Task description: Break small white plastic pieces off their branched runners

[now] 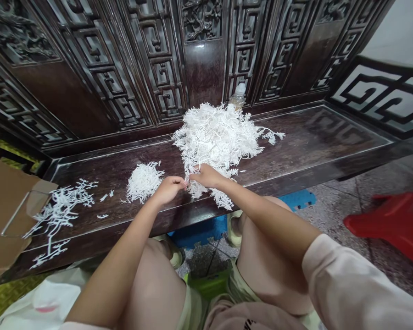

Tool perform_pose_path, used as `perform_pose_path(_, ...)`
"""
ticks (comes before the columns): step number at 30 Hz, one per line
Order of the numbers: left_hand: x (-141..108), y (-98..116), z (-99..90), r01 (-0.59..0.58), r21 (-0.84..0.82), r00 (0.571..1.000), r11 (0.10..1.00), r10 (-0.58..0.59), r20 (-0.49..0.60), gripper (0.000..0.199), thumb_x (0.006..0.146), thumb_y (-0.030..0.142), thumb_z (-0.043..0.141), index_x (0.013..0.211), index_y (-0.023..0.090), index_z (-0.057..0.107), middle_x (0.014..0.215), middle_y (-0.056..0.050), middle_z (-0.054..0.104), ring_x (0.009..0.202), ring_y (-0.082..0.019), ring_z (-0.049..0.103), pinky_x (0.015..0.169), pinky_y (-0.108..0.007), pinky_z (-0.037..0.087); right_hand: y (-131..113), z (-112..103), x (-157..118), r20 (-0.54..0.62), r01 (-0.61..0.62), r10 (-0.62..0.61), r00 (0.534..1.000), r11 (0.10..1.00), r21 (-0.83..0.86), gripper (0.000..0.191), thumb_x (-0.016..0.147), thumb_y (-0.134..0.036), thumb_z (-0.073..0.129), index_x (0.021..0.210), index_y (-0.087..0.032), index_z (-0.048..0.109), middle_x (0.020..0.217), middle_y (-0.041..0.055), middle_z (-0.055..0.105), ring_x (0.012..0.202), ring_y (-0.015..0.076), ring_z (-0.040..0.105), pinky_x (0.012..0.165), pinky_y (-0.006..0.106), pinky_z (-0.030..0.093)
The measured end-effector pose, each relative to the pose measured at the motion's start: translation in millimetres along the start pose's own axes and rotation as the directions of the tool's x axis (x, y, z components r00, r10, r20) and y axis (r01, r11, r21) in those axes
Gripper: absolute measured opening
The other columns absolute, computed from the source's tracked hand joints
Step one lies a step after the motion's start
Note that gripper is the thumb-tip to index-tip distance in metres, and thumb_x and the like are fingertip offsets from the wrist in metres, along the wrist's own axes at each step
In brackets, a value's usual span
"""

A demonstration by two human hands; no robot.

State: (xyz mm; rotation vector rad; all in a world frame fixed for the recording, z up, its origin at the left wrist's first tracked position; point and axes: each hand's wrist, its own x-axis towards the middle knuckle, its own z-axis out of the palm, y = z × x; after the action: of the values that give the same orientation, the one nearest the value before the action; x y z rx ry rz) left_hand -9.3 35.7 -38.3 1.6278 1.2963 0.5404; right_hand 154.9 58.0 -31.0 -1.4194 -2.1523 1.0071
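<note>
Pinching white sprigs (216,142) — right grip (206,176) shut on them, left grip (168,191) curled beside.

One head-worn view, forward and down, close over a wooden bench (296,137)

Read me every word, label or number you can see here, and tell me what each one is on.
Nothing can be read clearly.
Dark marks on the pink cloth at the bottom edge: cut off, unreadable.
Pink mark on the white bag: too blurred to read.
Bottle: no readable label.
</note>
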Motion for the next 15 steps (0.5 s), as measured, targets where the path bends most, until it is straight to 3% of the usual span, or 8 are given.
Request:
perform_pose_path(6,4.1,0.5,1.8,-0.065,-0.044,0.998,0.997,0.066,0.023,0.024,0.068,0.031,0.05,0.05,0.015,0.045,0.053,0.003,0.043,0.056,-0.01,0.038,0.059,-0.024,0.028,-6.0,1.0,0.4,-0.106,-0.067,0.037,0.994,0.954,-0.292,0.023,0.073,-0.036,0.048,0.075,-0.016,0.059,0.069,0.0044,0.058,0.066,0.0136,0.049,0.057,0.023,0.029)
perform_pose_path(12,4.1,3.7,-5.0,-0.135,-0.065,0.991,0.989,0.134,-0.016,0.026,0.069,0.032,0.051,0.05,0.015,0.047,0.053,0.002,0.044,0.056,-0.01,0.039,0.058,-0.023,0.029,-16.7,7.9,-2.9,-0.178,-0.091,0.025,0.984,0.922,-0.376,0.024,0.077,-0.037,0.045,0.084,-0.02,0.06,0.08,0.0067,0.061,0.08,0.0189,0.053,0.068,0.027,0.032)
perform_pose_path(13,0.9,7.7,-4.5,-0.141,-0.077,0.99,0.987,0.141,0.002,0.027,0.069,0.033,0.052,0.05,0.015,0.048,0.053,0.002,0.045,0.056,-0.01,0.04,0.058,-0.023,0.03,-16.5,8.0,-2.4,-0.194,-0.117,0.046,0.98,0.92,-0.374,0.023,0.077,-0.036,0.045,0.085,-0.02,0.06,0.081,0.0067,0.061,0.081,0.0191,0.053,0.069,0.027,0.033)
perform_pose_path(15,-7.1,18.5,-0.7,-0.165,-0.108,0.965,0.98,0.183,0.187,0.026,0.068,0.034,0.053,0.051,0.014,0.052,0.056,0.001,0.05,0.057,-0.01,0.044,0.059,-0.023,0.033,-12.4,4.3,0.9,-0.237,-0.189,0.106,0.966,0.914,-0.36,0.023,0.079,-0.032,0.043,0.085,-0.017,0.059,0.082,0.0078,0.06,0.081,0.0194,0.053,0.07,0.028,0.033)
